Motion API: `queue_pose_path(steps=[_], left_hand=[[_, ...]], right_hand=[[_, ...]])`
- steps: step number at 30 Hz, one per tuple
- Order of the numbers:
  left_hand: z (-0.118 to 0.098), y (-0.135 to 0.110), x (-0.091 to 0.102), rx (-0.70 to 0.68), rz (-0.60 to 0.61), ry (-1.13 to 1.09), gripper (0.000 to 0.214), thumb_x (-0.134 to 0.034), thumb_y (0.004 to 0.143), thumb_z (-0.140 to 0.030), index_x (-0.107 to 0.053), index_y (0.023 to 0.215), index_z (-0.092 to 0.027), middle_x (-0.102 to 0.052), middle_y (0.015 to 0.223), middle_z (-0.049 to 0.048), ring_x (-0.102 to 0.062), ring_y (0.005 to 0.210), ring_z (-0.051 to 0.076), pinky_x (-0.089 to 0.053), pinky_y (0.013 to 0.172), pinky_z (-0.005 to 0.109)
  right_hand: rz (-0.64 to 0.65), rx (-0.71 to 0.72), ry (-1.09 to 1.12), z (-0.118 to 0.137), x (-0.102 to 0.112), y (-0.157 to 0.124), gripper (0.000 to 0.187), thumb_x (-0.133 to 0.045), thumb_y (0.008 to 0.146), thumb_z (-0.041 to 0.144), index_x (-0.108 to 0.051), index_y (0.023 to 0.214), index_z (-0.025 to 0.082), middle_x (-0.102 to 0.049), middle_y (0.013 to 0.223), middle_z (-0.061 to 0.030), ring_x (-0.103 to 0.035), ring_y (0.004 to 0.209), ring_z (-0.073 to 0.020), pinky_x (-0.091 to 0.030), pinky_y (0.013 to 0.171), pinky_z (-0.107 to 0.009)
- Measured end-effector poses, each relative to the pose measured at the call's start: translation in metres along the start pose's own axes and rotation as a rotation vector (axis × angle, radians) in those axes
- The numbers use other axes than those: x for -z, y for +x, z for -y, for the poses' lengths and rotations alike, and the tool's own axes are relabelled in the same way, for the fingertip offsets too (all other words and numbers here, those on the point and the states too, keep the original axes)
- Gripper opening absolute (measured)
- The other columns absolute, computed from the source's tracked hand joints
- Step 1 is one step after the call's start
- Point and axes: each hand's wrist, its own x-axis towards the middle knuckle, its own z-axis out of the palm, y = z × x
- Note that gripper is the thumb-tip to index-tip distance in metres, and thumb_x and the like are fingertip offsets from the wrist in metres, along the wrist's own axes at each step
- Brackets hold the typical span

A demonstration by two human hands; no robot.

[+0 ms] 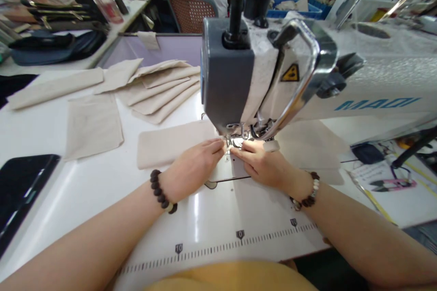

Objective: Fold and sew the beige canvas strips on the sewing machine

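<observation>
Both my hands meet under the head of a white and grey sewing machine. My left hand has its fingers pressed together, pinching at the needle area. My right hand is closed too, its fingertips touching the same spot from the right. What they pinch is too small to make out. A beige cloth piece lies flat on the machine bed just left of my left hand. A dark bead bracelet sits on each wrist.
Several beige cloth pieces are fanned out at the back of the white table, and one more lies at the left. A black panel is at the far left. Pink snips lie at the right. A person stands behind a chair.
</observation>
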Motion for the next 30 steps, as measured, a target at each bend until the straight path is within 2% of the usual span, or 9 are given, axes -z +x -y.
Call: queue_pose_path(steps=[4,13,17,20,24,27,30], left_hand=[[0.007,0.004,-0.002,-0.020,0.018,0.052,0.031,-0.037,0.089,-0.008,-0.048,0.118,-0.009,-0.052,0.124,0.0120,-0.040,0.126,0.018,-0.034,0.107,0.034],[0.002,0.002,0.000,0.012,0.077,0.153,0.031,-0.039,0.090,-0.007,-0.048,0.119,-0.007,-0.048,0.128,0.0163,-0.040,0.125,0.021,-0.031,0.106,0.039],[0.000,0.003,0.002,0.182,0.022,0.263,0.033,-0.033,0.090,-0.005,-0.046,0.120,-0.005,-0.050,0.124,0.0194,-0.046,0.119,0.026,-0.037,0.099,0.045],[-0.003,0.001,0.006,0.261,0.064,0.339,0.034,-0.031,0.087,-0.001,-0.048,0.117,0.000,-0.052,0.120,0.0240,-0.051,0.113,0.028,-0.043,0.092,0.043],[-0.020,-0.025,0.007,0.151,0.166,0.407,0.040,-0.032,0.081,0.004,-0.049,0.117,0.003,-0.050,0.124,0.0274,-0.051,0.116,0.029,-0.046,0.092,0.041],[-0.041,-0.055,0.001,0.034,0.175,0.407,0.044,-0.032,0.078,0.003,-0.049,0.118,0.004,-0.047,0.127,0.0287,-0.050,0.117,0.032,-0.046,0.094,0.043],[-0.056,-0.079,-0.003,0.006,0.154,0.357,0.048,-0.028,0.077,0.004,-0.050,0.120,-0.001,-0.048,0.129,0.0242,-0.048,0.119,0.029,-0.046,0.095,0.043]], right_hand=[[-0.003,0.001,0.007,-0.001,-0.003,0.001,0.030,-0.041,0.083,0.010,-0.060,0.106,0.011,-0.056,0.084,-0.0086,-0.049,0.075,-0.0181,-0.040,0.071,-0.029],[0.005,-0.016,0.023,-0.001,-0.002,0.001,0.030,-0.043,0.082,0.009,-0.060,0.106,0.012,-0.056,0.084,-0.0084,-0.052,0.076,-0.0187,-0.041,0.071,-0.029],[-0.016,-0.041,0.069,-0.002,-0.001,-0.001,0.031,-0.043,0.081,0.009,-0.062,0.105,0.014,-0.058,0.086,-0.0076,-0.053,0.079,-0.0180,-0.042,0.073,-0.029],[-0.073,-0.074,0.145,-0.004,0.000,-0.003,0.031,-0.042,0.080,0.008,-0.064,0.100,0.016,-0.060,0.087,-0.0072,-0.055,0.081,-0.0175,-0.044,0.073,-0.028],[-0.164,-0.085,0.233,-0.007,0.000,-0.006,0.030,-0.042,0.079,0.008,-0.067,0.094,0.016,-0.062,0.087,-0.0078,-0.056,0.080,-0.0175,-0.044,0.073,-0.028],[-0.175,-0.085,0.266,-0.008,-0.002,-0.007,0.029,-0.042,0.079,0.008,-0.067,0.092,0.014,-0.061,0.079,-0.0067,-0.056,0.072,-0.0161,-0.044,0.068,-0.026],[-0.167,-0.079,0.278,-0.008,-0.002,-0.007,0.029,-0.042,0.076,0.006,-0.067,0.089,0.013,-0.059,0.073,-0.0052,-0.054,0.065,-0.0145,-0.042,0.060,-0.024]])
